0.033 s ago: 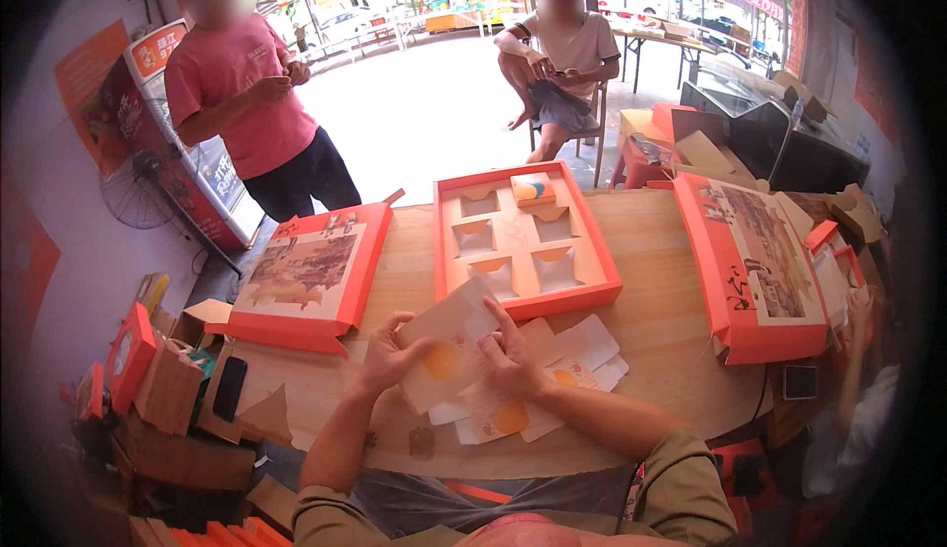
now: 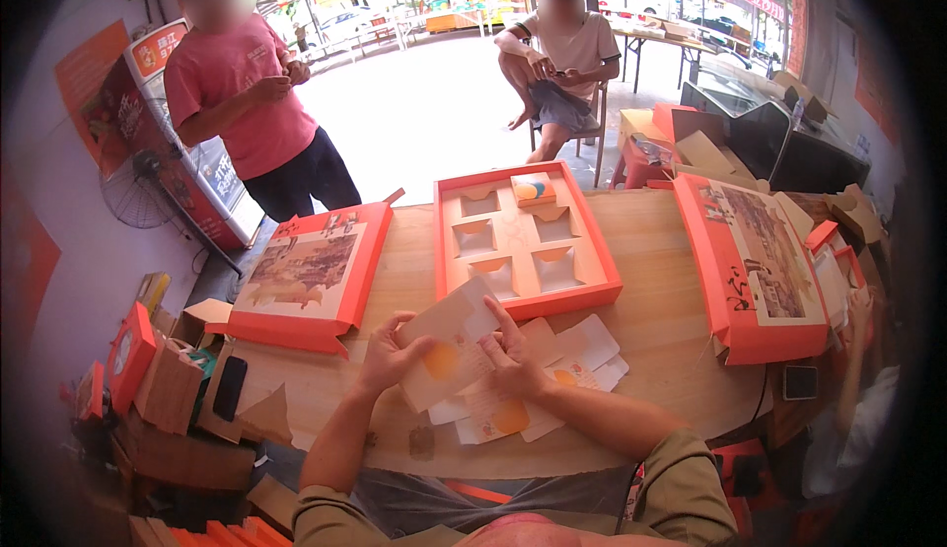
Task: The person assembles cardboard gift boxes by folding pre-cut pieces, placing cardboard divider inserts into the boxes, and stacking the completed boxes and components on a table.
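Note:
Between my two hands is a flattened, pale printed carton [image 2: 456, 322] with a yellow-orange round patch. My left hand [image 2: 388, 358] grips its left side, thumb on top. On its right edge, my right hand [image 2: 513, 362] is closed with thumb and fingers. More flat cartons [image 2: 590, 348] lie overlapping on the table under and beside my right hand. Beyond my hands stands an open red box [image 2: 574, 296] with a pale insert holding several square recesses. One small folded carton [image 2: 533, 189] sits at its far right corner; the recesses in front of it hold no carton.
Red printed lids lie left [image 2: 311, 269] and right [image 2: 764, 261] on the wooden table [image 2: 651, 251]. A dark phone [image 2: 230, 389] rests at left, another device [image 2: 800, 382] at right. Cardboard stacks flank me. One person [image 2: 247, 103] stands, another [image 2: 567, 54] sits; someone's arm [image 2: 856, 350] shows at right.
My right fingers shift very slightly on the carton's edge. Otherwise the two frames look alike.

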{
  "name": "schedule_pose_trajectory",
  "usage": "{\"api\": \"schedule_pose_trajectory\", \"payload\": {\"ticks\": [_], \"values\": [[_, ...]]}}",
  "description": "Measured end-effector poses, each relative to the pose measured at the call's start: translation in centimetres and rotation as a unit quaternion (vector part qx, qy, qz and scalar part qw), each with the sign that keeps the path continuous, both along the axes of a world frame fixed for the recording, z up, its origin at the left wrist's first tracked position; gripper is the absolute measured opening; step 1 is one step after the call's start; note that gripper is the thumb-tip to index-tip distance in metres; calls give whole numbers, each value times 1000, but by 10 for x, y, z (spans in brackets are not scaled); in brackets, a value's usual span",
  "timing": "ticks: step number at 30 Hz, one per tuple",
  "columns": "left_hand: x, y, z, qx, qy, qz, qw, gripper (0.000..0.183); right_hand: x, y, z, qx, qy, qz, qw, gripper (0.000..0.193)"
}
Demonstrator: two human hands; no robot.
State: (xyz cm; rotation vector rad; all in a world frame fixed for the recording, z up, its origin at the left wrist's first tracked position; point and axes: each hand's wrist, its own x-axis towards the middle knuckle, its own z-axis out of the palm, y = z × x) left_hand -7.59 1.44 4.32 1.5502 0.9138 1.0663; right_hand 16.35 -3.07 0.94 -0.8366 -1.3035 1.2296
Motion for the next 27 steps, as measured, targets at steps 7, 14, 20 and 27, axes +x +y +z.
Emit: {"api": "schedule_pose_trajectory", "payload": {"ticks": [7,14,20,27], "values": [[-4,0,-4,180,183,102,961,36,-3,10,-21,37,98,33,994,63],[-42,18,-44,-67,-197,18,978,43,-2,21,-28,-44,260,37,964,41],[30,-23,-8,130,303,-148,932,54,15,17,-18,-127,313,143,930,46],[37,-37,-18,166,316,-76,931,54,39,34,53,-109,131,182,968,35]]}}
